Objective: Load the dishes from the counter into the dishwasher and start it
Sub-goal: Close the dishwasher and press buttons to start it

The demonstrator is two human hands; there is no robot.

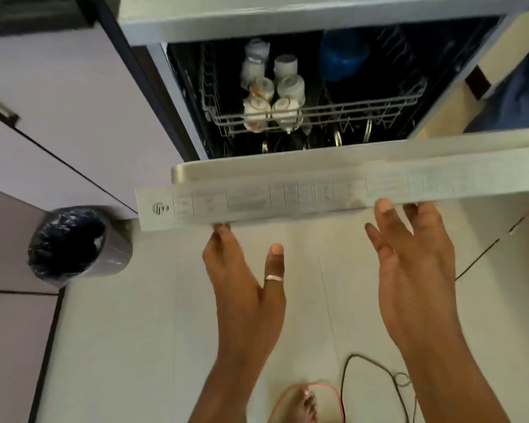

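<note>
Now the dishwasher door stands half-raised, its long edge crosswise just ahead of both hands; left hand and right hand, fingers straight, touch its outer face, equally near; cups sit racked inside.

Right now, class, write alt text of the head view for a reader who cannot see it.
A person's left hand and right hand touch the edge of a half-open dishwasher door. White cups and a blue container sit in the upper rack.

door panel txt blurred; left hand fingertips hidden under it.
</note>
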